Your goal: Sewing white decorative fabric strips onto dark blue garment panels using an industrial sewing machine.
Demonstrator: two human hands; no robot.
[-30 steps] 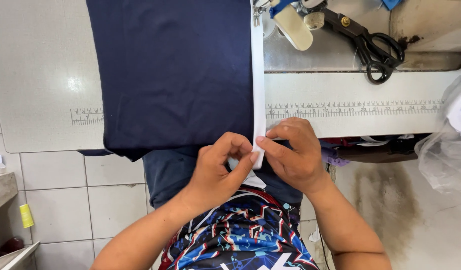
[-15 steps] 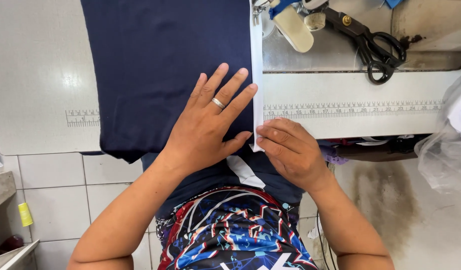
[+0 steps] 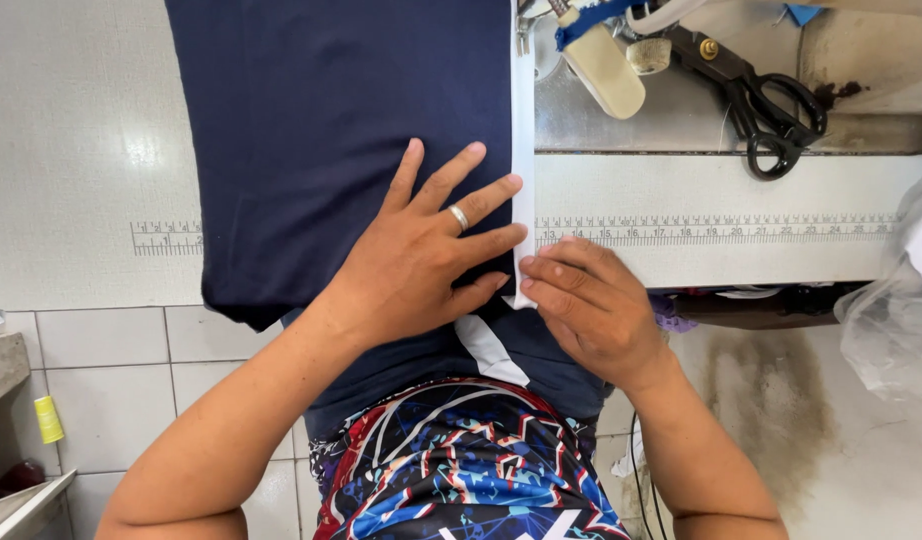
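The navy cloth (image 3: 331, 130) fills the upper middle of the frame, lying over the white bench (image 3: 71, 150) and hanging off its near edge toward the lower middle. A white strip (image 3: 522, 160) runs up its right edge toward the sewing machine's metal plate (image 3: 661, 125) at the upper right. The left hand (image 3: 421, 265), ring on one finger, lies flat on the cloth with fingers spread, its grip open and only pressing down. The right hand (image 3: 591, 300) sits just right of it in the middle of the frame, fingertips closed on the lower end of the white strip, against the cloth's edge. To do this well, I judge the flat palm should hold the cloth smooth without dragging it, while the pinching fingers keep the strip flush and straight along the edge, using the printed ruler (image 3: 721, 230) on the bench front as a line to square against. Black scissors (image 3: 761, 100) lie at the upper right, well apart from both hands.
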